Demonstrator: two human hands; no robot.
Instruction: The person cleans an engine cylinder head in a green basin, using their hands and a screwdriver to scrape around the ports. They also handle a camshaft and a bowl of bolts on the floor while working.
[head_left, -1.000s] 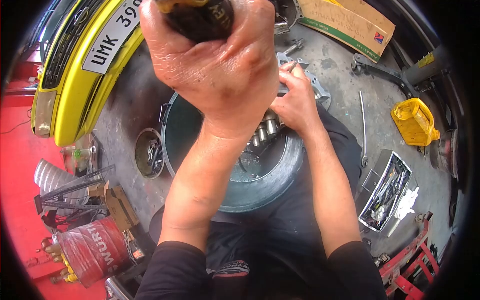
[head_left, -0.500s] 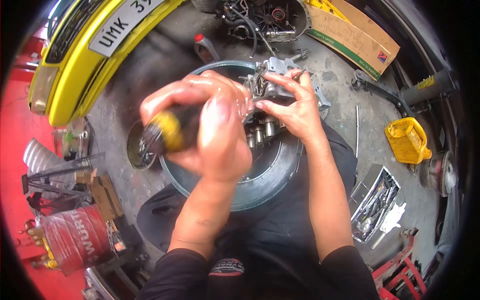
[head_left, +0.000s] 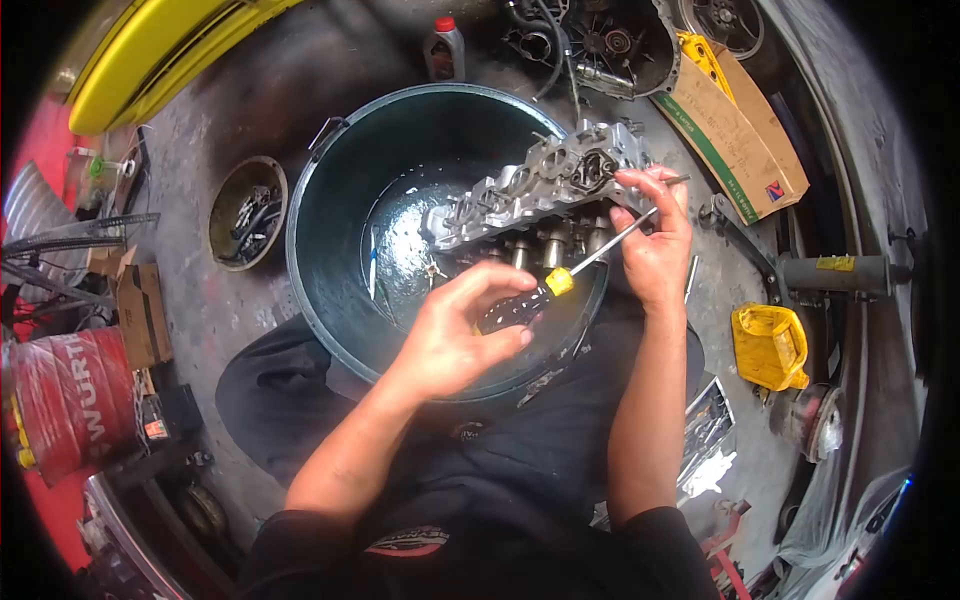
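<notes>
The left hand [head_left: 440, 345] loosely grasps a screwdriver's [head_left: 559, 281] handle above a round tub [head_left: 350, 180]; the right hand [head_left: 655, 260] holds its shaft, beside a metal engine part [head_left: 545, 170] slanting over the tub. The screwdriver looks light, rigid and best gripped by its handle; the engine part seems heavy, stiff, perhaps oily, needing both ends supported.

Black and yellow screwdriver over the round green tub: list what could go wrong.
The screwdriver looks loose in the left hand and might fall into the tub. Its shaft reaches the right hand and might scrape the fingers. The silvery metal engine part, slanting past the rim, may shift.
</notes>
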